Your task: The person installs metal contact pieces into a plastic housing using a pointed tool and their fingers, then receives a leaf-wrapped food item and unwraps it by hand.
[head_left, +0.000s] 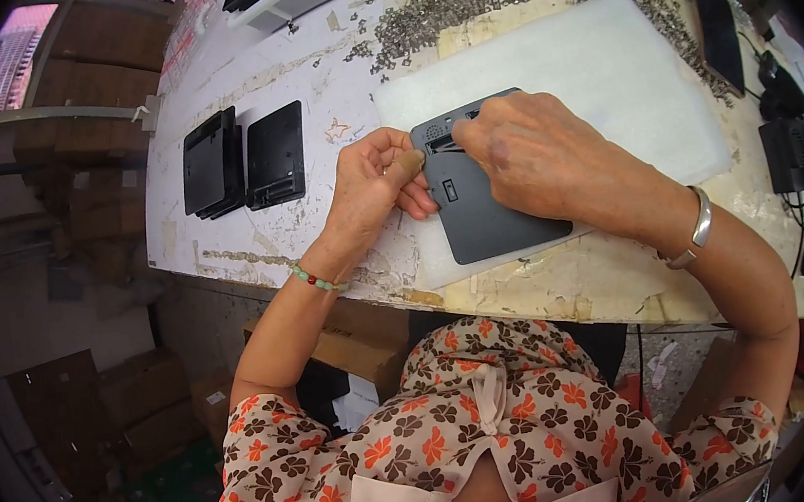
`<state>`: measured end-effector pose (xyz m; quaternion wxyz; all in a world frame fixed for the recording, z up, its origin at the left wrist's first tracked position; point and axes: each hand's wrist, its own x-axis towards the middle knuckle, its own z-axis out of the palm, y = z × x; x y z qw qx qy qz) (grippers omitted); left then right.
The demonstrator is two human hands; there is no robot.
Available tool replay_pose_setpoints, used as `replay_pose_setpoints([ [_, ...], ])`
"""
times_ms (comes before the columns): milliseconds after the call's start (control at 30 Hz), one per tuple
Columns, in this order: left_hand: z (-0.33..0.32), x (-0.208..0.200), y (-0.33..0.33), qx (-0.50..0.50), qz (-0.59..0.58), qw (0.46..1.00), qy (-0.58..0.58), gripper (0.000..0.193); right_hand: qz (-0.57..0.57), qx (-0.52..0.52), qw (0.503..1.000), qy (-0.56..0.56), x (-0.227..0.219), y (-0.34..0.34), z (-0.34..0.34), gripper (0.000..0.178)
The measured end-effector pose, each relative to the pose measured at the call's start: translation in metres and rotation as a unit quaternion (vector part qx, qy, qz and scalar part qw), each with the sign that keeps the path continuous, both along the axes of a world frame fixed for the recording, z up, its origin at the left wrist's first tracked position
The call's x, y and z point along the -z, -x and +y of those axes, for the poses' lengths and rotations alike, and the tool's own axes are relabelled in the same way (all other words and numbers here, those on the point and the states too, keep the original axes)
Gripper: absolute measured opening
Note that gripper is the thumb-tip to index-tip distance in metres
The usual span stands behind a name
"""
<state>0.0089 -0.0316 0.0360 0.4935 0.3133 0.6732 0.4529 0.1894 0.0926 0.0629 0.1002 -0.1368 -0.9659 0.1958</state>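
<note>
A dark grey, flat plastic housing (485,205) with rounded corners lies on a white foam sheet (617,62). Speaker holes, a long slot and a small rectangular opening show on its upper side. At its upper left edge, my left hand (380,177) has thumb and fingers closed on the housing's rim; a tiny part may be between the fingertips, too small to name. My right hand (534,154) is curled over the housing's upper part, fingers pressed together at the slot. Whatever those fingers hold is hidden beneath the hand.
To the left stand a stack of black plastic covers (210,163) and a single black cover (274,155). Many small metal pieces (455,12) are heaped along the far side. A dark flat device (717,34) and black adapters with cables (789,156) lie at right.
</note>
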Motion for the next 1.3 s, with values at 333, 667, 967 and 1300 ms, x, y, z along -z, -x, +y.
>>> replay_pose_setpoints([
  [333, 0.001, 0.0, 0.0, 0.003, -0.021, 1.0, -0.009, 0.01, 0.001, -0.019, 0.998, 0.065, 0.0, 0.006, 0.002, 0.006],
  [667, 0.0, 0.001, 0.004, 0.021, -0.029, 0.999, -0.011, 0.012, -0.01, -0.06, 0.998, -0.02, 0.005, 0.011, 0.007, 0.01],
  [967, 0.002, 0.004, 0.001, 0.009, -0.035, 0.999, -0.034, 0.006, -0.047, -0.085, 0.995, 0.001, -0.01, 0.02, 0.002, 0.007],
  [1300, -0.003, 0.002, 0.004, 0.001, -0.063, 0.998, -0.022, 0.009, -0.042, 0.14, 0.989, 0.038, -0.019, -0.02, 0.0, 0.016],
])
